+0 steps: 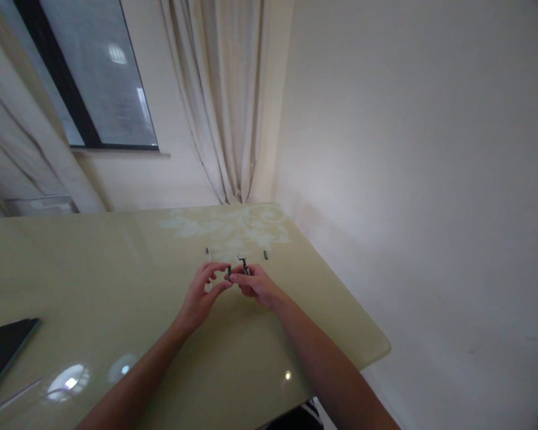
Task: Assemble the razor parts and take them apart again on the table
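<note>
Pinching a small green piece [229,273] lengthwise in the left hand [201,298], setting the index finger above and the thumb below, and curving the grip into a narrow C. Holding a razor-like tool [244,264] in the right hand [260,288], wrapping the fingers around the handle and exposing the T-shaped head beyond them. Working with both hands close together above the tabletop [116,269], toward its right side.

Presenting the green piece between the two hands: sitting right of the left palm, left of the tool, and slightly lower than the tool's head in the view. Aligning the piece's long axis nearly up and down in the view, against a handle slanting from upper left to lower right. Placing the left hand nearer as the main holder; positioning the right fingertips right beside the piece, not being able to tell contact from a slight gap.

Resting a second small dark piece [265,255] on the tabletop, beyond and right of the right hand. Showing a slim white item [209,255] with a dark tip just beyond the left fingers, running partly behind them.
</note>
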A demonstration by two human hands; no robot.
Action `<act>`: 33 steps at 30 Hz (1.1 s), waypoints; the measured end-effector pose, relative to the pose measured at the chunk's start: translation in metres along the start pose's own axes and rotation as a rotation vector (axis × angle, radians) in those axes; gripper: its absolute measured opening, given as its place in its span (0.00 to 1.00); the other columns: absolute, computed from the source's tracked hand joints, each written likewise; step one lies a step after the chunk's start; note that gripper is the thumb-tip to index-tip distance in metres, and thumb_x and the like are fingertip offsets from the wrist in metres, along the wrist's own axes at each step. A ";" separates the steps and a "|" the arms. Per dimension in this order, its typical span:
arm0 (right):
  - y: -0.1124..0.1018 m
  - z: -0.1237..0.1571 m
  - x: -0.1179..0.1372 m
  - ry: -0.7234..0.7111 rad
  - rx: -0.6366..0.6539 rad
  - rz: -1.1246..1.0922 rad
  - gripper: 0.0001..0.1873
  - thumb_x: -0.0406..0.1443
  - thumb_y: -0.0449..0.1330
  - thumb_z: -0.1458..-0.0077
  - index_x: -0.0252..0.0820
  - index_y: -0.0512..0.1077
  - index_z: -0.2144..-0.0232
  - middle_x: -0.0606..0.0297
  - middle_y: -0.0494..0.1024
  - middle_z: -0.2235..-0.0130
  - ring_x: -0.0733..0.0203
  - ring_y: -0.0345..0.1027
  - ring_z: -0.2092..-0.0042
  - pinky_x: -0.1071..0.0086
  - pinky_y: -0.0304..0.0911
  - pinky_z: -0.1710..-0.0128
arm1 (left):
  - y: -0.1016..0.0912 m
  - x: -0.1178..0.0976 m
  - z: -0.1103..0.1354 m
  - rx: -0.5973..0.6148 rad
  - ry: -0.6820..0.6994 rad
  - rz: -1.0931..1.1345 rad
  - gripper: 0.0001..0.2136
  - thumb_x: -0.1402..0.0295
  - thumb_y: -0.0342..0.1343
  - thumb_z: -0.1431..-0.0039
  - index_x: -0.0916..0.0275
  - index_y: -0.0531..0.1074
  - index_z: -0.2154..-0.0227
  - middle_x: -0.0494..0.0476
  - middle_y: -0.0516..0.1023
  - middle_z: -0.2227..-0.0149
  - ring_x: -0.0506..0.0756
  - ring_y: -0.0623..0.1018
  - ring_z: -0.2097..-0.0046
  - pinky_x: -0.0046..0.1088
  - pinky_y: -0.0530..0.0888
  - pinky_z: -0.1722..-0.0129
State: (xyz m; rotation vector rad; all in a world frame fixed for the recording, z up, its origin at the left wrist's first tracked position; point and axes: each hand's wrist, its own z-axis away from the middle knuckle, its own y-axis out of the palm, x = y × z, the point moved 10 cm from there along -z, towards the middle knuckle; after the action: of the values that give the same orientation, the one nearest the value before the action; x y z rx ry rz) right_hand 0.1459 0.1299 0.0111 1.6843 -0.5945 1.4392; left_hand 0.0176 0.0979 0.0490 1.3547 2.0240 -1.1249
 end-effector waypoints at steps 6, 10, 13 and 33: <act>-0.003 -0.002 -0.001 -0.027 -0.020 0.001 0.17 0.45 0.73 0.52 0.38 0.77 0.68 0.79 0.58 0.83 0.73 0.42 0.81 0.71 0.36 0.81 | 0.004 0.000 0.000 0.036 -0.055 0.081 0.17 0.61 0.63 0.39 0.53 0.75 0.47 0.54 0.75 0.56 0.53 0.71 0.61 0.30 0.70 0.58; -0.015 -0.002 0.010 -0.115 -0.140 0.134 0.17 0.45 0.73 0.54 0.39 0.77 0.69 0.78 0.60 0.82 0.72 0.46 0.81 0.73 0.41 0.80 | 0.007 0.008 0.000 0.067 -0.236 0.227 0.23 0.57 0.64 0.41 0.55 0.73 0.44 0.56 0.76 0.55 0.52 0.72 0.63 0.30 0.72 0.61; -0.022 0.003 0.025 -0.214 -0.232 0.215 0.18 0.45 0.74 0.56 0.38 0.77 0.70 0.72 0.70 0.76 0.71 0.56 0.77 0.73 0.50 0.76 | 0.011 0.014 0.003 0.057 -0.360 0.343 0.22 0.53 0.62 0.40 0.57 0.75 0.47 0.56 0.76 0.57 0.52 0.74 0.63 0.30 0.73 0.62; -0.006 0.002 0.010 -0.046 -0.033 0.035 0.16 0.43 0.73 0.53 0.38 0.80 0.67 0.75 0.63 0.79 0.73 0.44 0.80 0.71 0.35 0.80 | 0.008 -0.019 0.000 0.068 -0.009 0.116 0.17 0.65 0.65 0.39 0.54 0.76 0.47 0.52 0.74 0.59 0.48 0.71 0.69 0.25 0.72 0.67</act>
State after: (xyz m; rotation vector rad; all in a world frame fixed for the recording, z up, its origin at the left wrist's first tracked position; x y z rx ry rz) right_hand 0.1538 0.1334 0.0188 1.6930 -0.6723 1.4109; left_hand 0.0325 0.0893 0.0598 1.4774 1.8902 -1.1551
